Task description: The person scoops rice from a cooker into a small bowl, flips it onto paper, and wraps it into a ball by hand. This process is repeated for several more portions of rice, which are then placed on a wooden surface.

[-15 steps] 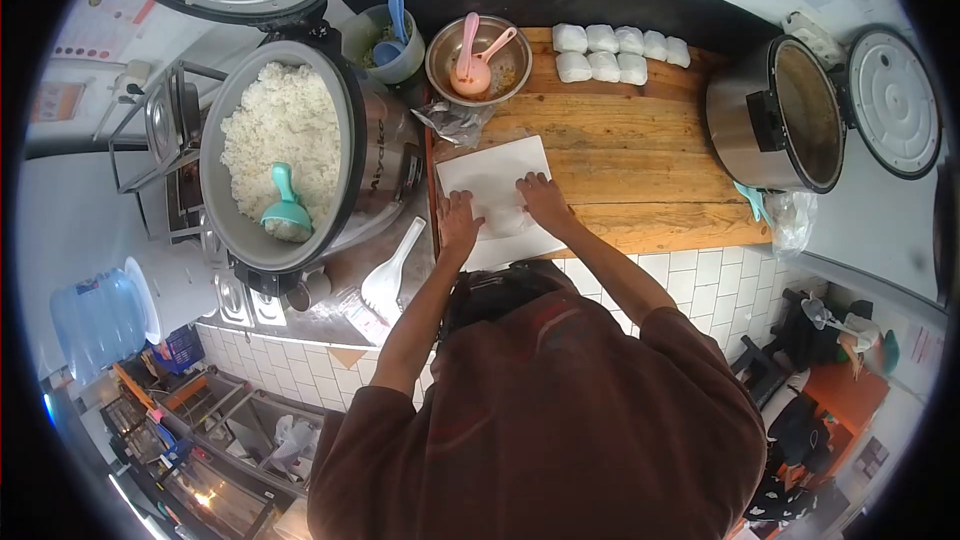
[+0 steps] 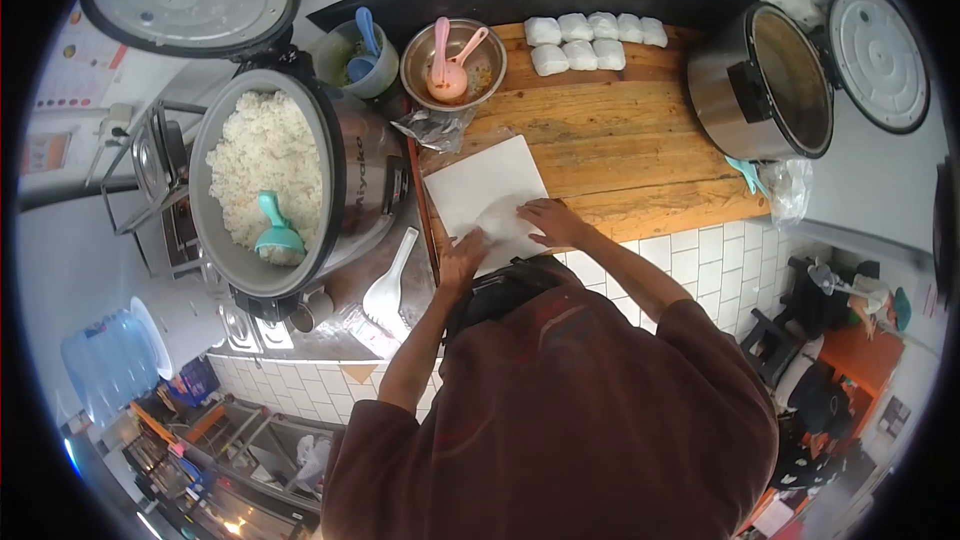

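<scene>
White paper [image 2: 488,175] lies at the left end of the wooden worktop, with a faint curved fold or thin layer low between my hands. My left hand [image 2: 463,260] is at its lower left edge, fingers drawn together on the paper. Flat on its lower right part rests my right hand [image 2: 552,223], fingers apart. Left of the worktop, a large cooker holds white rice [image 2: 265,160] with a green scoop [image 2: 280,236] in it.
Several white wrapped packets [image 2: 578,55] sit in two rows at the back. A metal bowl [image 2: 490,40] holds pink spoons. Another open cooker [image 2: 715,90] stands right. A white paddle [image 2: 384,295] lies on the left counter.
My left hand has slid down toward the paper's lower edge, and its fingers have drawn together. My right hand has shifted slightly lower. The whole view has turned a little.
</scene>
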Tool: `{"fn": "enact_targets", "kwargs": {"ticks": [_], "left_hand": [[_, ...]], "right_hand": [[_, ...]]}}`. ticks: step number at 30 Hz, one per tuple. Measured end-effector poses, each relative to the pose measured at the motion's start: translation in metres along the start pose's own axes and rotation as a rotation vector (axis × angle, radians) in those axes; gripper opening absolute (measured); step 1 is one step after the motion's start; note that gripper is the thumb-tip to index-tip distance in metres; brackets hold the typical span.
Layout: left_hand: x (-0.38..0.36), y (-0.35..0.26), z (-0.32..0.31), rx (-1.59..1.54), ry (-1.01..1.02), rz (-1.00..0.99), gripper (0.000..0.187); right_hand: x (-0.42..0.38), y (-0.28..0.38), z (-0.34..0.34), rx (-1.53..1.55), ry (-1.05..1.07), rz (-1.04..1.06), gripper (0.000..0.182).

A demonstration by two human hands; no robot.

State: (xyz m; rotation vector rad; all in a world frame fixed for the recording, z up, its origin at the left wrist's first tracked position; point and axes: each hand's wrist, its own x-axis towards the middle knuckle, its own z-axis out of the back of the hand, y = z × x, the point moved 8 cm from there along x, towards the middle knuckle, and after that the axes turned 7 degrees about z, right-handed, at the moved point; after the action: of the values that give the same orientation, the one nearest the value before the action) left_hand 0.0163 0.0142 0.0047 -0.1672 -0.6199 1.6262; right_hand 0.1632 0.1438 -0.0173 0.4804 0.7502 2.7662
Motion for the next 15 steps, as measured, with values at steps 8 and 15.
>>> {"fn": "enact_targets", "kwargs": {"ticks": [8, 15], "left_hand": [[0.01, 0.052, -0.038, -0.209, 0.284, 0.375, 0.022], [0.046, 0.093, -0.075, -0.028, 0.486, 0.387, 0.042]], "right_hand": [[0.026, -0.04, -0.039, 0.125, 0.463, -0.249, 0.025], [0.066, -0.042, -0.081, -0.196, 0.256, -0.278, 0.015]]}}
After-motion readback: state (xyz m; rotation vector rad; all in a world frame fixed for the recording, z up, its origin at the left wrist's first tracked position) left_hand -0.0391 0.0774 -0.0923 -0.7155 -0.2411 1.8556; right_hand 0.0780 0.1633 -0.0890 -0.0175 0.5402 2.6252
